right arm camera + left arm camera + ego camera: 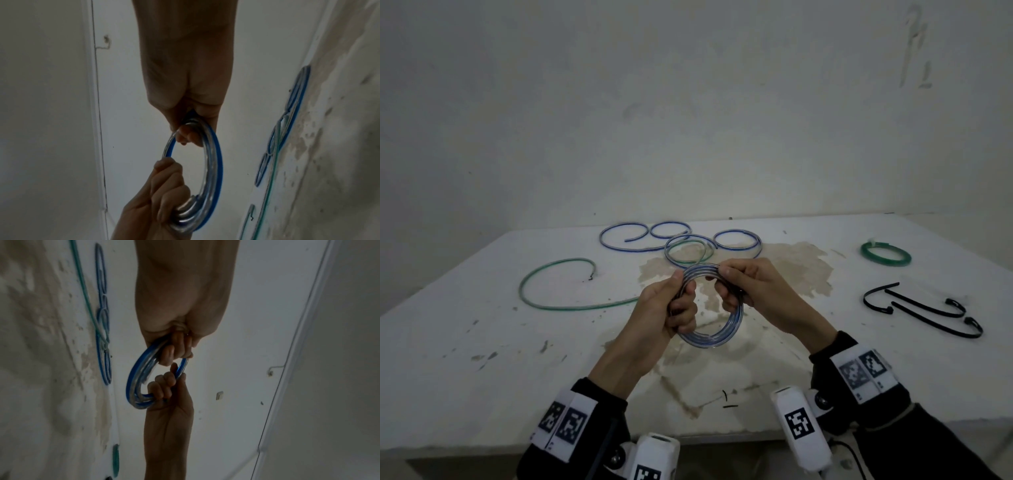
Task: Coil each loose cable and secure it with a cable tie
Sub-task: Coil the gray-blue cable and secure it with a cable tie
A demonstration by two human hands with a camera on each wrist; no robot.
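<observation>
A coil of clear cable with a blue stripe (717,334) is held above the table between both hands. My left hand (671,308) grips its left side with fingers curled round the strands (135,381). My right hand (743,286) grips the top right of the coil (211,162). A long loose blue cable (681,238) lies in several loops at the back of the table. A loose green cable (558,294) curves on the left. Three black cable ties (928,310) lie on the right.
A green coil (885,253) with a pale tie lies at the back right of the white table (482,359). A brown stain (791,263) spreads across the table's middle. A white wall stands behind the table.
</observation>
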